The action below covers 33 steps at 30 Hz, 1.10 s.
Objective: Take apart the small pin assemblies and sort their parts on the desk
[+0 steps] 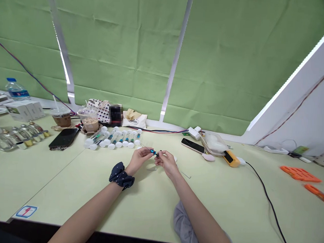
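Observation:
Above the table's middle, my left hand (139, 159) and my right hand (166, 163) meet, fingers pinched on a small blue-and-black screwdriver-like tool (154, 152). A thin metal shaft runs from it toward the upper left; fingertips hide part of its body. Below the hands lies an L-shaped metal key (152, 169), and a second bent key (186, 175) rests right of my right wrist. A white round cap (175, 158) shows partly behind my right hand. Beyond my left hand are several clear tubes (120, 138) with white caps and bluish contents.
Left are a black phone (64, 138), several glass bottles (16, 136) and two drink cups (90, 122). Another phone (192, 145), a plastic container (214, 143) and a yellow device (231, 158) with a black cable (266, 192) lie right. Orange pieces (300, 173) sit far right; grey cloth (185, 226) hangs at the front edge.

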Each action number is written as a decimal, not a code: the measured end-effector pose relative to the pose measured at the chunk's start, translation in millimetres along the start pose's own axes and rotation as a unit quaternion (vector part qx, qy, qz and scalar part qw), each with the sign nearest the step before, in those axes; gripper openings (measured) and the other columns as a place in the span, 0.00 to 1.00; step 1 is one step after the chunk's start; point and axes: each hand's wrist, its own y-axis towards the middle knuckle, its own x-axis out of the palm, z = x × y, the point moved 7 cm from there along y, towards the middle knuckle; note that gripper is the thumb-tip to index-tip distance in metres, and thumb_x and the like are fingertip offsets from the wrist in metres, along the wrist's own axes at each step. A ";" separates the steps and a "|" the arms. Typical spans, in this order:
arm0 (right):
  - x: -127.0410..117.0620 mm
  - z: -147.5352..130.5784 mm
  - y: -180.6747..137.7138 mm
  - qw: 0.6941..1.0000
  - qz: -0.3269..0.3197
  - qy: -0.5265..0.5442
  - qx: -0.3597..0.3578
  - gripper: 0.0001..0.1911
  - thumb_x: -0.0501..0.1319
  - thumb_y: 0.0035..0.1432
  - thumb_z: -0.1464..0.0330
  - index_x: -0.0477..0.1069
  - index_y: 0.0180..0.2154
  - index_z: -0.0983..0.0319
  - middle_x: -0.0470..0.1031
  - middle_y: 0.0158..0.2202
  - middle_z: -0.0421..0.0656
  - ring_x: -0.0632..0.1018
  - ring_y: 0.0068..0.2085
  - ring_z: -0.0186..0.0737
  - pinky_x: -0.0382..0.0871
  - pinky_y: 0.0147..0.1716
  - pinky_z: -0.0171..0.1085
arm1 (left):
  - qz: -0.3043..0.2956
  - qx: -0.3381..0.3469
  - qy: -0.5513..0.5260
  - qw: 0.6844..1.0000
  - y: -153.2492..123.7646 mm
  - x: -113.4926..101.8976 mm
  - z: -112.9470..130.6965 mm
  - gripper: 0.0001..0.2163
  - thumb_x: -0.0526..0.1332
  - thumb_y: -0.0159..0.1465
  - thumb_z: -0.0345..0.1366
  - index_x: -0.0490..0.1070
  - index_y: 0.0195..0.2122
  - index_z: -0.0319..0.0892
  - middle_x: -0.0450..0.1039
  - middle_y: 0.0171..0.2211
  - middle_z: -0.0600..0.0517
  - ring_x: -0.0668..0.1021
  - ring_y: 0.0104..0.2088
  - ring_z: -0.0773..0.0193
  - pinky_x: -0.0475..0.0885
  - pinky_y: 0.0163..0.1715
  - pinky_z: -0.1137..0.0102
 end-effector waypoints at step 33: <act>-4.5 9.2 5.5 0.998 0.003 0.030 0.047 0.20 0.67 0.41 0.56 0.69 0.30 0.64 0.69 0.20 0.39 0.70 0.20 0.31 0.64 0.21 0.32 | -0.038 -0.014 0.000 0.999 -2.7 9.1 1.8 0.14 0.66 0.51 0.38 0.72 0.38 0.38 0.76 0.37 0.46 0.77 0.40 0.59 0.70 0.46 0.61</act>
